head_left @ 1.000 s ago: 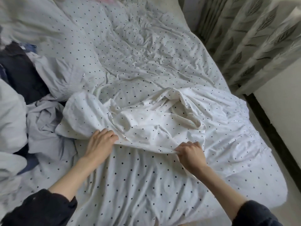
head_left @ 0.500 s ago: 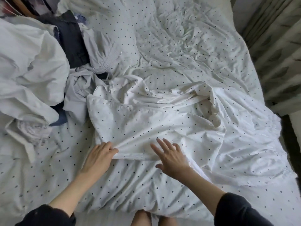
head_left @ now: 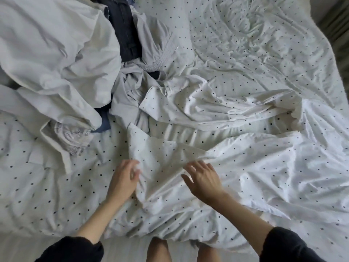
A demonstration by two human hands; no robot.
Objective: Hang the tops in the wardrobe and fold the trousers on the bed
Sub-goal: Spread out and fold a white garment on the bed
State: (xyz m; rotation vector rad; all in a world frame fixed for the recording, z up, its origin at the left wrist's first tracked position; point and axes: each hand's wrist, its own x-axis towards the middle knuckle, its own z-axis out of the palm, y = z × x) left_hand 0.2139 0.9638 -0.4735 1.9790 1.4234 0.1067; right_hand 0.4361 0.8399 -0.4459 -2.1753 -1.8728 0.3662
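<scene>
A white black-dotted garment (head_left: pixel 188 148) lies crumpled across the middle of the bed (head_left: pixel 264 44), whose sheet has the same dots. My left hand (head_left: pixel 124 180) pinches the garment's near left edge, fingers curled into a fold. My right hand (head_left: pixel 204 180) is beside it, fingers spread and straight, over or on the cloth and holding nothing. At the upper left is a heap of clothes: a white shirt (head_left: pixel 56 53), a dark navy piece (head_left: pixel 124 31) and a pale grey garment with an elastic waistband (head_left: pixel 156 48).
A folded white piece with a lilac-patterned lining (head_left: pixel 69 137) lies left of my left hand. The bed's near edge (head_left: pixel 122 244) is just in front of my legs. A curtain (head_left: pixel 338 25) hangs past the bed's far right corner.
My right hand let go of the garment's hem and opened its fingers. My left hand kept hold of the edge and drew it nearer. The view swung left, showing more of the heap.
</scene>
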